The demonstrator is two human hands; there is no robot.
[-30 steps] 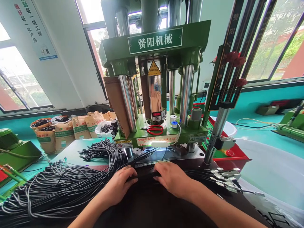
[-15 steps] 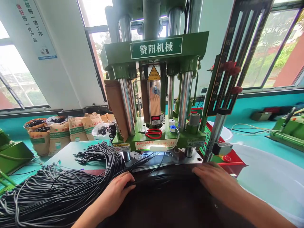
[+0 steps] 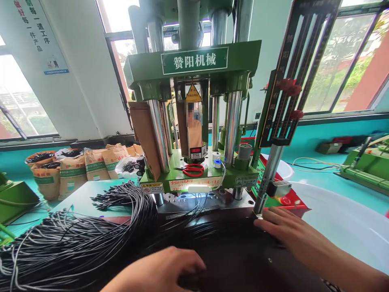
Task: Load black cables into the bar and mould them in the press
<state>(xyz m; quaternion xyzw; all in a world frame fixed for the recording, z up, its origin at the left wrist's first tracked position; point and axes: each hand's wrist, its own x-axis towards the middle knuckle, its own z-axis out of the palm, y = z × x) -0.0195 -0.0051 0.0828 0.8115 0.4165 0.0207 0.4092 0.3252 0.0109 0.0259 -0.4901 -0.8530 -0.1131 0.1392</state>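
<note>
Bench (image 3: 240,255) surface at near centre-right was passable; black cables (image 3: 75,239) obstructed the left, the green press (image 3: 194,61) the rear.

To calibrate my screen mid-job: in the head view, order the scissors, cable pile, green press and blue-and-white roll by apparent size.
Largest to smallest:
Green press
Cable pile
Scissors
Blue-and-white roll

Green nameplate (image 3: 195,61) on press (image 3: 243,59) reads “赞阳机械”.
</note>
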